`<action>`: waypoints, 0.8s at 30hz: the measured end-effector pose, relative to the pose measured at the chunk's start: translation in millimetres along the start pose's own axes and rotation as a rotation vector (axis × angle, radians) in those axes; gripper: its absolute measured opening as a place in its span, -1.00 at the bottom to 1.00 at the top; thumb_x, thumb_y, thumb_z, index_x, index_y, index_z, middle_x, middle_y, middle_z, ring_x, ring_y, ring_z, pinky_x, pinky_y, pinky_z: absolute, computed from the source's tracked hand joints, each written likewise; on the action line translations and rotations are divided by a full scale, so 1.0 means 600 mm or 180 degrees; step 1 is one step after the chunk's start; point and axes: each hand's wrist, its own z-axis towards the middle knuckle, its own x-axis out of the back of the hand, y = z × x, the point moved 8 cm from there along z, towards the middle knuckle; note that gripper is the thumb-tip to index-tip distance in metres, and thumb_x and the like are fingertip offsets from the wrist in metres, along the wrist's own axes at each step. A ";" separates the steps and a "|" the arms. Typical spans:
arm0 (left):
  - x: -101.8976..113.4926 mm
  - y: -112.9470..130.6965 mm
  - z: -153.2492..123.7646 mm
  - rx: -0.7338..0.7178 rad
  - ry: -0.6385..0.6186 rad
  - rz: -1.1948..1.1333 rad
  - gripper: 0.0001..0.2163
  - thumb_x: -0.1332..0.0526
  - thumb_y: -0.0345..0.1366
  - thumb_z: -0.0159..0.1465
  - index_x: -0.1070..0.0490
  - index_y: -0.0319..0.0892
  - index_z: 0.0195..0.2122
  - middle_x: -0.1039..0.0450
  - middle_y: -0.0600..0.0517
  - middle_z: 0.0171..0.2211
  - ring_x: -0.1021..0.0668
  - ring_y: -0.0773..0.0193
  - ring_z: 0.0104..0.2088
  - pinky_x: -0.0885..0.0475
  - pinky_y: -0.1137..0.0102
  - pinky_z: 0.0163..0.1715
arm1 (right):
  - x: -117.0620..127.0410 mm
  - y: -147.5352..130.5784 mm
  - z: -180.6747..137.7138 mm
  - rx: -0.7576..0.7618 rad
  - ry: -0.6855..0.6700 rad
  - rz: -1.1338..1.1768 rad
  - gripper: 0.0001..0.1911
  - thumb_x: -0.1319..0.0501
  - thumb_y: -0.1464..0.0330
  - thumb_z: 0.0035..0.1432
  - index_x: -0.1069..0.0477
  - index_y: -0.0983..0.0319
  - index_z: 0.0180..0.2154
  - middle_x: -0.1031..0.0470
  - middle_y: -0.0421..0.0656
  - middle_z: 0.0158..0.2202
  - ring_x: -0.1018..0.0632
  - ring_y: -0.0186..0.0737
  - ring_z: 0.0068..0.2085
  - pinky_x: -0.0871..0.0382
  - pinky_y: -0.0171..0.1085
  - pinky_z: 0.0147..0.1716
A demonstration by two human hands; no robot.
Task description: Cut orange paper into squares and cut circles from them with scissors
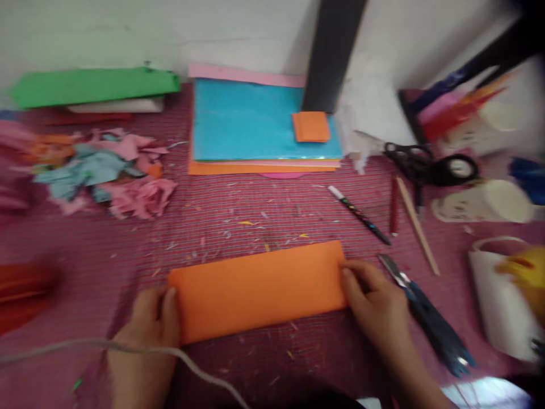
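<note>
The left hand [147, 318] and right hand [377, 301] pinch opposite ends of an orange strip [259, 292] over the cloth [230, 213]. A cord [200, 372] cuts across the view of the left hand. The cutter [436, 324] lies just beside the right; beyond are a pen [360, 216], scissors [411, 162], scraps [97, 170] and sheets [247, 119].

place: you are at a paper-craft work spot, home or workshop unclear | before you: flat orange paper rectangle [259, 292] over striped reddish-pink cloth [221, 199] strewn with tiny paper snippets [246, 223] | around you: stacked blue, pink and orange paper sheets [247, 122], crumpled pink and pale-blue paper scraps [97, 167], black-handled scissors [409, 163]
</note>
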 end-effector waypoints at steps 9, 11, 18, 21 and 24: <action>-0.008 -0.016 0.000 0.0068 -0.0066 0.0368 -0.73 0.01 -0.02 0.31 -0.31 -0.09 -0.28 -0.37 0.06 -0.60 -0.43 0.19 -0.57 -0.06 0.41 -0.52 | -0.002 0.020 0.003 -0.0253 -0.0056 -0.0080 -0.63 -0.12 0.05 0.15 -0.52 0.15 -0.24 -0.64 -0.10 -0.35 -0.61 -0.05 -0.40 -0.41 -0.17 -0.45; -0.009 -0.015 0.000 0.0037 -0.0099 0.0354 -0.73 0.02 -0.02 0.32 -0.31 -0.09 -0.28 -0.38 0.06 -0.59 -0.45 0.19 -0.56 -0.07 0.41 -0.52 | 0.001 0.022 0.002 -0.0300 -0.0038 -0.0102 -0.63 -0.13 0.05 0.14 -0.52 0.15 -0.24 -0.64 -0.10 -0.35 -0.62 -0.04 -0.39 -0.41 -0.17 -0.45; -0.010 -0.007 -0.001 -0.0054 -0.0057 0.0379 -0.75 0.02 -0.06 0.33 -0.30 -0.09 -0.31 -0.36 0.08 -0.62 -0.44 0.23 -0.59 -0.07 0.41 -0.53 | 0.000 0.022 0.003 -0.0226 -0.0032 -0.0078 -0.64 -0.14 0.06 0.15 -0.52 0.16 -0.23 -0.64 -0.10 -0.35 -0.62 -0.05 -0.38 -0.42 -0.20 -0.45; -0.008 -0.006 -0.001 -0.0084 -0.0038 0.0372 -0.75 0.02 -0.08 0.33 -0.30 -0.10 -0.32 -0.37 0.08 -0.61 -0.43 0.24 -0.59 -0.07 0.41 -0.53 | 0.003 0.020 0.003 -0.0191 0.0024 -0.0114 -0.63 -0.14 0.06 0.14 -0.53 0.18 -0.23 -0.64 -0.09 -0.37 -0.62 -0.07 -0.40 -0.42 -0.22 -0.48; -0.008 -0.006 0.001 -0.0053 -0.0096 0.0361 -0.78 0.00 -0.11 0.34 -0.32 -0.10 -0.30 -0.40 0.08 -0.59 -0.45 0.24 -0.56 -0.10 0.41 -0.51 | 0.005 0.017 0.003 -0.0163 0.0049 -0.0142 -0.61 -0.14 0.05 0.13 -0.54 0.19 -0.24 -0.64 -0.10 -0.37 -0.63 -0.08 -0.40 -0.43 -0.23 -0.48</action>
